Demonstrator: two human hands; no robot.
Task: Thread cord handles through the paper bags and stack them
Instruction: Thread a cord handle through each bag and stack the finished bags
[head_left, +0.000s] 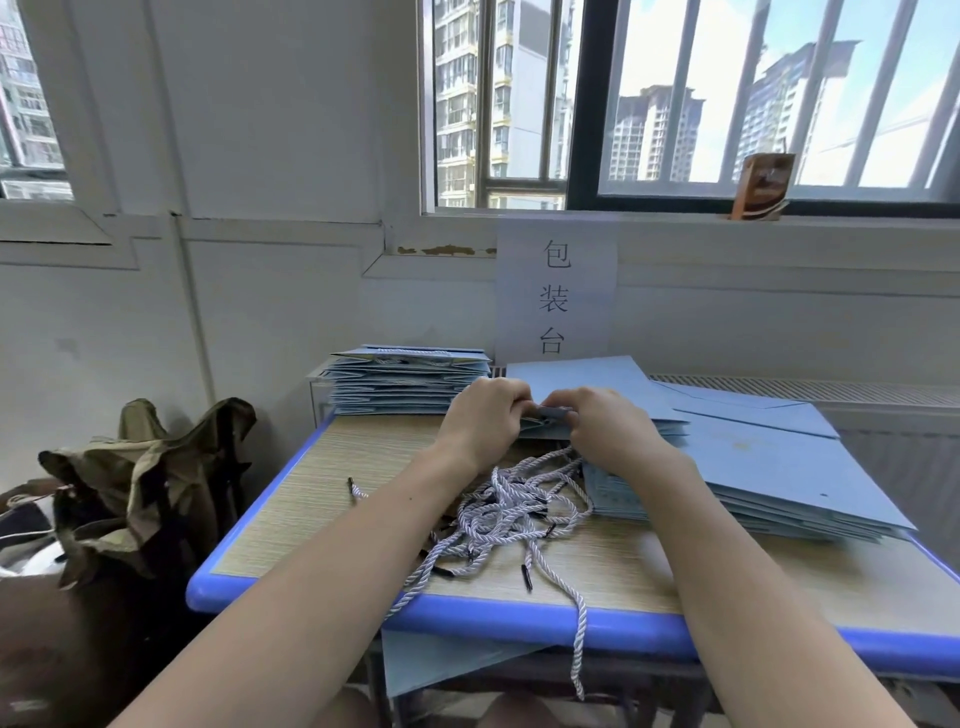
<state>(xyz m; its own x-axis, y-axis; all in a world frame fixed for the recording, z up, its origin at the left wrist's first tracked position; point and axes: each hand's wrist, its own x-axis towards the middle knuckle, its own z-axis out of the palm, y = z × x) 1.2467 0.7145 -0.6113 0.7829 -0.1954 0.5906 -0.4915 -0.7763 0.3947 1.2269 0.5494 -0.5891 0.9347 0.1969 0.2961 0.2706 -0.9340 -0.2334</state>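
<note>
Nearby: loose cords (511, 506) | camouflage bag (150, 467) left of table (291, 592)

bags (769, 462): light blue, plain
ropes (511, 512): white and grey twist, black tips
table (332, 499): pale wood stripes, blue edge
sign (556, 296): white, black letters
cloth (150, 467): green and brown
box (763, 187): brown

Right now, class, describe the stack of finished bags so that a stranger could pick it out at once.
Start at the blue-edged desk under the window. Go to its far left corner, left of the paper sign on the wall. The finished stack is the neat, squared pile with a cord handle showing on top, unlike the sprawling flat bags on the right.
</note>
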